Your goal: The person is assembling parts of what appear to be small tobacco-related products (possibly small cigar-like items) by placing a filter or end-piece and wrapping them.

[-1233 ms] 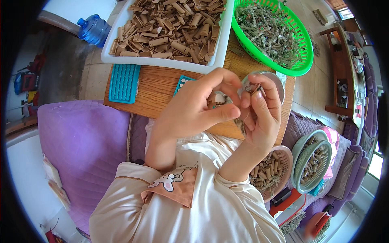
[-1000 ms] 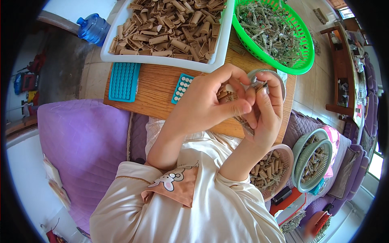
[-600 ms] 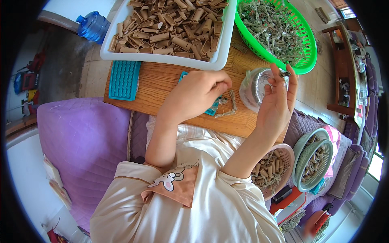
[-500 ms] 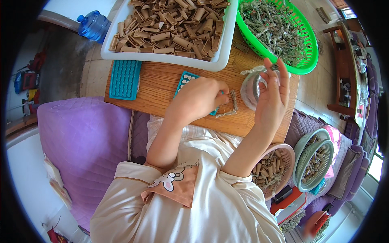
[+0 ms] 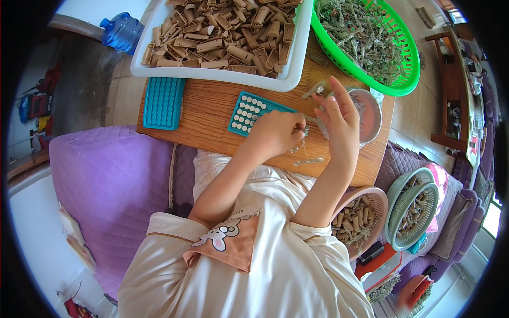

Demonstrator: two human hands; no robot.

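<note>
My left hand [image 5: 277, 132] is closed, its thumb and fingers pinched together over the right end of a teal tray [image 5: 232, 126]. Rows of white round pieces [image 5: 243, 113] fill the part of the tray that shows. Thin wire strands hang blurred by those fingertips, and I cannot make out exactly what they grip. My right hand [image 5: 342, 124] is raised just right of it, index finger stretched up, with a small bundle of thin wires [image 5: 317, 90] at its fingertips. Beside that hand stands a round clear tub [image 5: 377, 123]. Another wire bundle [image 5: 308, 161] lies near the table's front edge.
A white bin [image 5: 222, 78] of brown half-tube shells stands at the back. Right of it is a green basket [image 5: 411, 66] of tangled wire bundles. A second teal tray [image 5: 161, 103] lies left on the wooden table [image 5: 204, 119]. Several baskets, including a pink one [image 5: 383, 209], stand at right.
My left hand has shifted right, uncovering more white pieces. My right hand has moved left with its wire bundle, off the tub. Strands on the table have been disturbed.
</note>
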